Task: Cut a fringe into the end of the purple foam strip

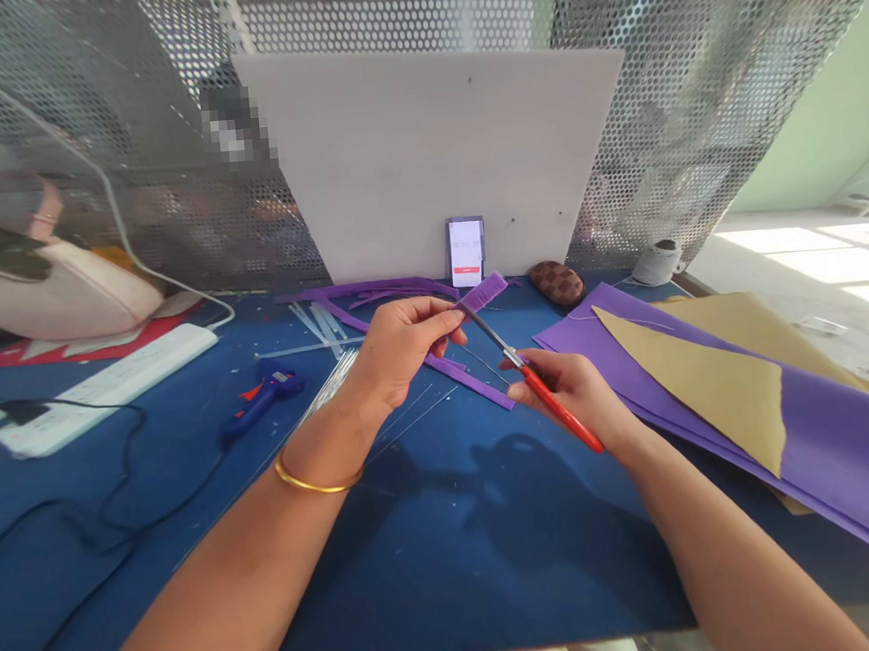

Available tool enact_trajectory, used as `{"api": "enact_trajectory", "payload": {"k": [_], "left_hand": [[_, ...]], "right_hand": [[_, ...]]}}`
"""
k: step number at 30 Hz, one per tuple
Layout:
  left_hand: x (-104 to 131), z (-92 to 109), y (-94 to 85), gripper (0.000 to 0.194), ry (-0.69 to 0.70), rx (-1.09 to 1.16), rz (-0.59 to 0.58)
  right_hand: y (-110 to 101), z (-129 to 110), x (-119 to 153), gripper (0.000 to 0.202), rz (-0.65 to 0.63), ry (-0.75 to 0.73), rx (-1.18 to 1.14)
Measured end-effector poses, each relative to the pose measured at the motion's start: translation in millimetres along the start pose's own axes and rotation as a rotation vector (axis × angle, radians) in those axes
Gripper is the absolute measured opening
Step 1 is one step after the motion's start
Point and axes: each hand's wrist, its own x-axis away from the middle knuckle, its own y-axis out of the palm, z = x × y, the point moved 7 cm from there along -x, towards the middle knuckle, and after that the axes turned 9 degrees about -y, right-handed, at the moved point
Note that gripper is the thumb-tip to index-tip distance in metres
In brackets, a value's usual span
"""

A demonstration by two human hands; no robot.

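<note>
Between the thumb and fingers of my left hand [413,342] is a purple paper strip [486,289], its fringed-looking end pointing up and right. My right hand [556,391] grips a pair of scissors [562,411] with red handles. The blades reach up-left to the strip, close to my left fingertips; whether they touch the paper is hard to tell. Below my hands another purple strip [476,382] lies on the blue table. Thin wires [334,382] lie to the left, partly hidden by my left forearm.
A blue glue gun [264,399] and a white power strip [109,391] with cords lie left. Purple sheets [851,453] and brown paper [709,374] cover the right side. A phone [466,251] leans on a white board [436,155], near a checkered case [556,283]. A handbag [93,292] stands far left.
</note>
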Motion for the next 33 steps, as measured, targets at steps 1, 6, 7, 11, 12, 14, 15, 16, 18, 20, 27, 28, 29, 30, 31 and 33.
{"api": "enact_trajectory", "payload": {"k": [1, 6, 7, 11, 12, 14, 15, 16, 18, 20, 27, 28, 29, 30, 31, 33], "left_hand": [[-0.2, -0.2, 0.2, 0.012, 0.001, 0.003, -0.004], [-0.4, -2.2, 1.1, 0.012, -0.017, 0.052, -0.027], [-0.2, -2.3, 1.2, 0.013, -0.021, 0.062, -0.03], [0.7, -1.7, 1.0, 0.014, -0.022, 0.046, -0.032], [0.8, -1.1, 0.6, 0.014, -0.014, 0.032, -0.026], [0.6, 0.1, -0.8, 0.014, 0.008, 0.011, -0.007], [0.4, 0.6, -1.6, 0.015, 0.019, 0.004, 0.005], [0.2, 1.0, -2.2, 0.015, 0.027, 0.0, 0.015], [-0.1, 1.4, -3.0, 0.016, 0.033, -0.006, 0.032], [-0.2, 1.3, -3.0, 0.016, 0.03, -0.012, 0.039], [0.7, -1.2, 0.6, 0.016, 0.023, -0.044, 0.024], [0.5, -1.8, 0.9, 0.016, 0.023, -0.046, 0.023], [0.3, -2.3, 1.1, 0.016, 0.022, -0.048, 0.021], [0.0, -2.8, 1.1, 0.016, 0.022, -0.049, 0.02], [-0.2, -3.0, 1.0, 0.015, 0.023, -0.049, 0.021], [-0.5, -2.9, 0.8, 0.015, 0.026, -0.051, 0.023]], "right_hand": [[-0.1, 0.0, 0.0, 0.04, 0.0, -0.002, -0.001], [0.6, 0.6, 0.0, 0.035, -0.003, -0.005, -0.046], [0.4, 0.7, 0.0, 0.035, 0.001, -0.005, -0.055], [0.3, 0.5, -0.1, 0.036, 0.006, -0.007, -0.061], [0.7, 0.5, 0.0, 0.035, 0.003, -0.005, -0.065], [1.9, 0.4, 0.3, 0.035, -0.004, -0.002, -0.077], [2.4, 0.4, 0.5, 0.035, -0.006, -0.003, -0.081], [2.7, 0.3, 0.8, 0.035, -0.007, -0.005, -0.079], [2.6, 0.4, 1.4, 0.034, -0.004, -0.012, -0.059], [2.0, 0.7, 1.8, 0.033, 0.005, -0.02, -0.037], [2.5, 3.4, 0.3, 0.031, 0.015, -0.025, -0.044], [2.7, 3.8, 0.1, 0.031, 0.015, -0.022, -0.046], [2.7, 4.2, 0.1, 0.031, 0.016, -0.019, -0.046], [2.7, 4.3, 0.1, 0.031, 0.016, -0.015, -0.045], [2.4, 4.2, 0.3, 0.031, 0.018, -0.01, -0.039], [1.2, 3.4, 0.7, 0.031, 0.024, 0.001, -0.019]]}}
